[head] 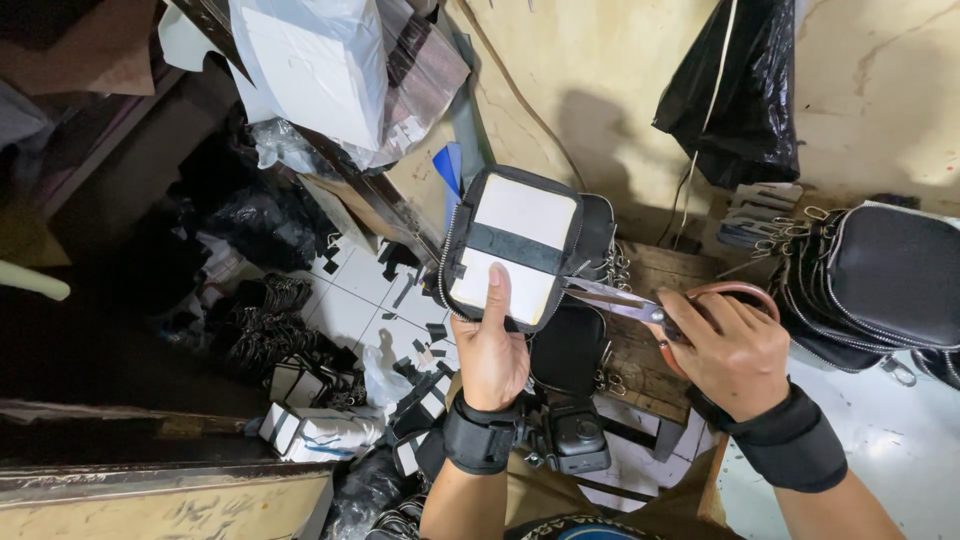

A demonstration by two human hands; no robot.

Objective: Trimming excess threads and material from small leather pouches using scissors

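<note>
white boxes (318, 432) on floor, lower left

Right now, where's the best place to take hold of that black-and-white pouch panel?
By its lower edge, from below: the left hand already pinches the pouch panel there, thumb on the white face. The scissors work the right edge, so stay off that side.

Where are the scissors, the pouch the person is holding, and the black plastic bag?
scissors (640, 308): head view, on the blades near the pivot.
pouch (520, 215): head view, on its white panel.
black plastic bag (735, 90): head view, on its middle.
</note>
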